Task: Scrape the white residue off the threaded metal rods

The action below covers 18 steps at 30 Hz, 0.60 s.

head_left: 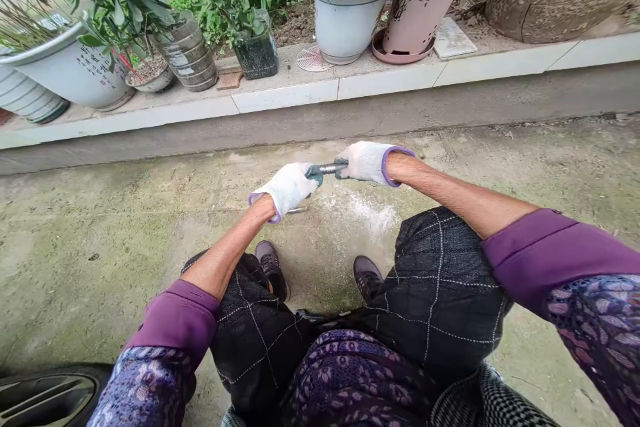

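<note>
A shiny metal piece with ridges like a screw thread [331, 168] spans the short gap between my hands, held almost level above the ground. My left hand [293, 187], in a white glove with dark green fingertips and a purple cuff, is closed around its left end. The other end sits in the closed fingers of my right hand [367, 163], gloved the same way. Both ends are hidden inside the gloves. Just below my left hand, a thin metal rod [297, 210] shows near the ground, partly covered by the glove.
White powder [373, 213] is scattered on the mossy concrete ground [125, 233] between my shoes. Ahead runs a low tiled ledge [285, 95] with potted plants, including a white pot [345, 23] and a pink pot [415, 13]. A wheel [50, 393] lies at lower left.
</note>
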Each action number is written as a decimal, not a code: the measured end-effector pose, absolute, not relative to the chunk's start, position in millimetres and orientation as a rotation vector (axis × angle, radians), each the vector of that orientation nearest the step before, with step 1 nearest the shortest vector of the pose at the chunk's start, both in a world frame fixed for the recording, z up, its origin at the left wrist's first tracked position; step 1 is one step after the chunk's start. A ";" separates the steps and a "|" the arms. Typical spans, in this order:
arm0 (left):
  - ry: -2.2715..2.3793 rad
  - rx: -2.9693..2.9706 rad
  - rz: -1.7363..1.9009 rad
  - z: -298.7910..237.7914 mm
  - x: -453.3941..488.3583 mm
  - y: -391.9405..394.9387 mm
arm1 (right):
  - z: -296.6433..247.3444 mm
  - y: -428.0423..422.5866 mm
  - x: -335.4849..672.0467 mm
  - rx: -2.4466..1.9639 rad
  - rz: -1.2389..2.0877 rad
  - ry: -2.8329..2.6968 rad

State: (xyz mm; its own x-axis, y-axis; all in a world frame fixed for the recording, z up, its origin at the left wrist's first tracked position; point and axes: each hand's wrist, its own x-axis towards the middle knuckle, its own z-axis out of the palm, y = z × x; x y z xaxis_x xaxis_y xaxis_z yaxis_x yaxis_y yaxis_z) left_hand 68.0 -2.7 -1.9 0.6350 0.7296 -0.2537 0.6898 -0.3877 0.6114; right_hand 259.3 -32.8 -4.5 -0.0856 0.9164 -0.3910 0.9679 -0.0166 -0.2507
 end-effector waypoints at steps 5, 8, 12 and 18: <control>1.032 1.644 0.259 -3.6 77.4 -13.6 | 9.0 -42.4 266.7 2.457 -1.025 2.060; 0.963 1.542 0.285 -8.3 75.6 -8.1 | 18.1 -51.5 266.5 2.611 -1.482 1.939; 0.928 1.537 0.249 -9.3 72.6 -2.2 | 27.8 -61.3 263.0 2.473 -1.963 1.952; 0.949 1.609 0.262 -5.0 71.2 -1.6 | 27.8 -64.5 260.8 2.330 -2.126 2.007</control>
